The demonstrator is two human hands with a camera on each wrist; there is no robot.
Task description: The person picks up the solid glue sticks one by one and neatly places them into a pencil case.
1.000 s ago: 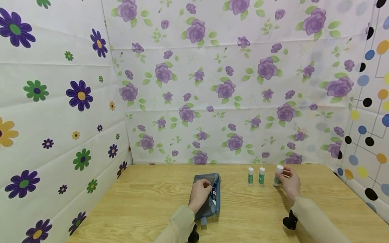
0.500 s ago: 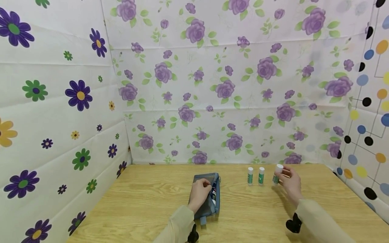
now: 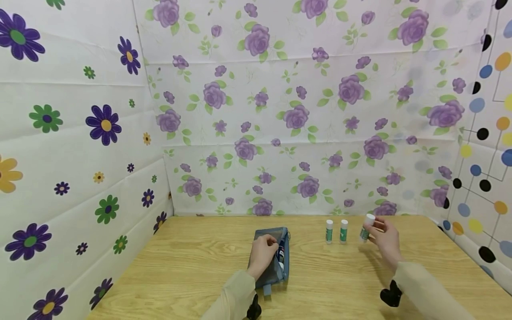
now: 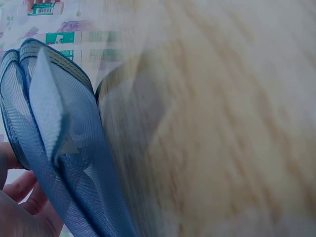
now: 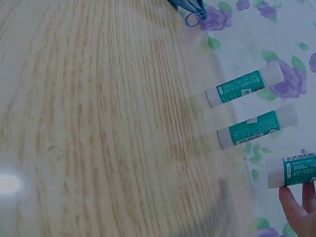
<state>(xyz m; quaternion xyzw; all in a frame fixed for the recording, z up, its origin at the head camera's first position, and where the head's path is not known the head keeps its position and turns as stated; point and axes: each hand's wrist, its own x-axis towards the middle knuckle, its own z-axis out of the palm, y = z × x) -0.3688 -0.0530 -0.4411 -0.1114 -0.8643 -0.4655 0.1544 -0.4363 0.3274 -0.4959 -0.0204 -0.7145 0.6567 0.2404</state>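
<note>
A blue mesh zip pouch (image 3: 269, 279) lies on the wooden table, its mouth parted on the right side. My left hand (image 3: 262, 255) pinches the edge of that mouth. Inside the pouch a dark tube-like item (image 3: 281, 254) with a white end shows partly; its kind is unclear. On the right, my right hand (image 3: 386, 242) grips a white-capped glue stick (image 3: 365, 231) with a green label, tilted a little. In the right wrist view its base appears lifted off the table. Two similar glue sticks, a left one (image 3: 329, 232) and a middle one (image 3: 343, 232), stand upright nearby.
The wooden table (image 3: 192, 262) reaches back to a flowered cloth wall (image 3: 240, 186). Patterned cloths also hang along the left and right sides. A small ring (image 5: 193, 19) hangs from the pouch's far end.
My right hand has raised the glue stick slightly and tipped its cap to the right. The left hand and pouch stay where they were.
</note>
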